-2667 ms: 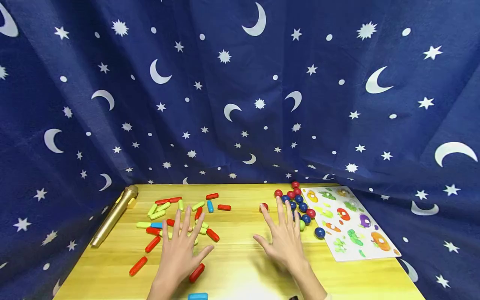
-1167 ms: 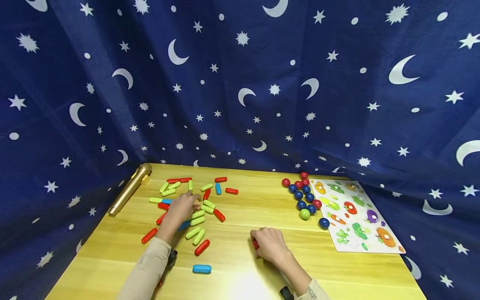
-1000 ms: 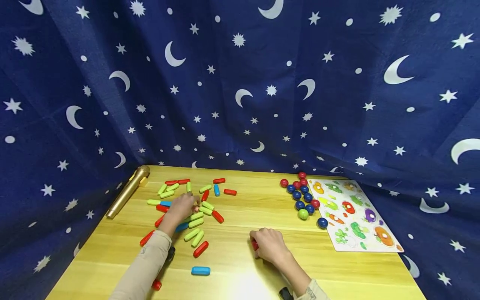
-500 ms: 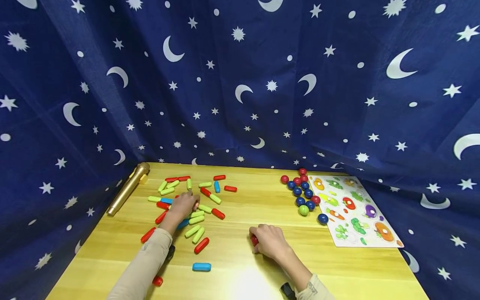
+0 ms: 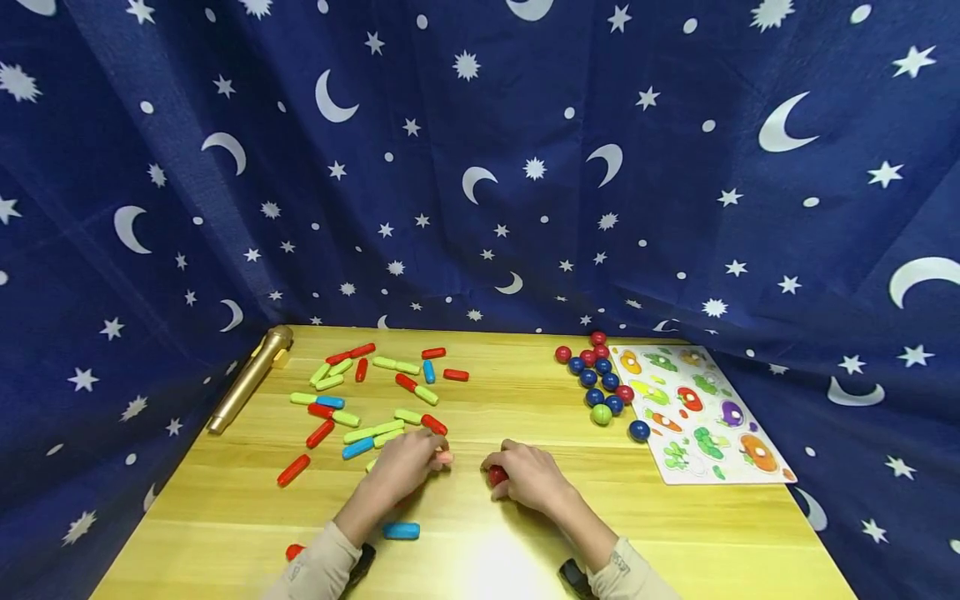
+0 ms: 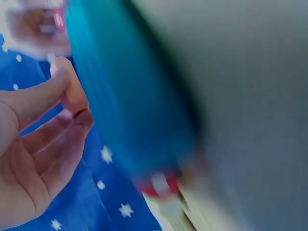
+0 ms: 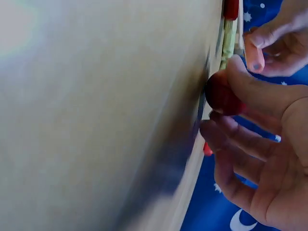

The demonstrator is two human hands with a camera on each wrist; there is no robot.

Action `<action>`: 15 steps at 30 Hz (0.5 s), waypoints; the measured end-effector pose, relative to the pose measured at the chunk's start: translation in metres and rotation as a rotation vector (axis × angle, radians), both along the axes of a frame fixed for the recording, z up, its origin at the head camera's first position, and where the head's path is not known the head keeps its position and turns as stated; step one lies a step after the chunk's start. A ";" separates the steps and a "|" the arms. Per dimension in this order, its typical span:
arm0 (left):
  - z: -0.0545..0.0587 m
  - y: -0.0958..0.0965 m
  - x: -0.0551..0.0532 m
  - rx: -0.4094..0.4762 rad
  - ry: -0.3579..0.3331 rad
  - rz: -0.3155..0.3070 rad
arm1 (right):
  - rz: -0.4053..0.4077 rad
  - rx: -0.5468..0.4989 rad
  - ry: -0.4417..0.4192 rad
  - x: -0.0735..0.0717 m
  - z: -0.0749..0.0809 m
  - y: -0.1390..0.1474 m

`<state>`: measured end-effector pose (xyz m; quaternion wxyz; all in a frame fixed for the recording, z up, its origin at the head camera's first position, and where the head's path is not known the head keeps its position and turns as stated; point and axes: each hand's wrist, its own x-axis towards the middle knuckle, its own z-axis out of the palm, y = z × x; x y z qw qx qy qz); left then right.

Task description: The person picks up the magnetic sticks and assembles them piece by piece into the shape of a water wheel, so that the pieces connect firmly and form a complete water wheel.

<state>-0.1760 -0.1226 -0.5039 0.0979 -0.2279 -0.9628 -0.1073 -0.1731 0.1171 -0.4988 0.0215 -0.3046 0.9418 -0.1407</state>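
Note:
My left hand [image 5: 405, 467] pinches a peach-coloured elongated bead [image 7: 254, 54] between thumb and fingers; a dark hole shows in its end in the right wrist view. A short gap to the right, my right hand [image 5: 531, 477] holds a red ball [image 7: 225, 94] low over the table. In the head view the ball [image 5: 497, 476] peeks out between thumb and fingers. A blue stick-shaped bead [image 5: 401, 531] lies below my left hand. It looms large and blurred in the left wrist view. Several light-green, red and blue sticks, such as this red one [image 5: 433, 424], lie beyond that hand.
A gold microphone [image 5: 251, 379] lies along the table's left edge. At the right, several red and blue balls and a green ball [image 5: 602, 415] sit beside a white vegetable puzzle board [image 5: 678, 475]. A dark blue star-patterned curtain [image 5: 480, 167] hangs behind the wooden table [image 5: 675, 550].
Both hands were spread open earliest. The right took hold of the red ball and drew it nearer. The left reached among the sticks, then came right and nearer with the peach bead.

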 end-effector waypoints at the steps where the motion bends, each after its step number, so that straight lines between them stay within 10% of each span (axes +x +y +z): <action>1: -0.001 0.009 0.008 0.007 -0.022 -0.028 | 0.003 -0.013 -0.010 0.000 0.000 -0.001; 15: -0.004 0.034 0.026 -0.036 -0.056 -0.043 | 0.030 -0.084 -0.020 0.003 -0.002 -0.010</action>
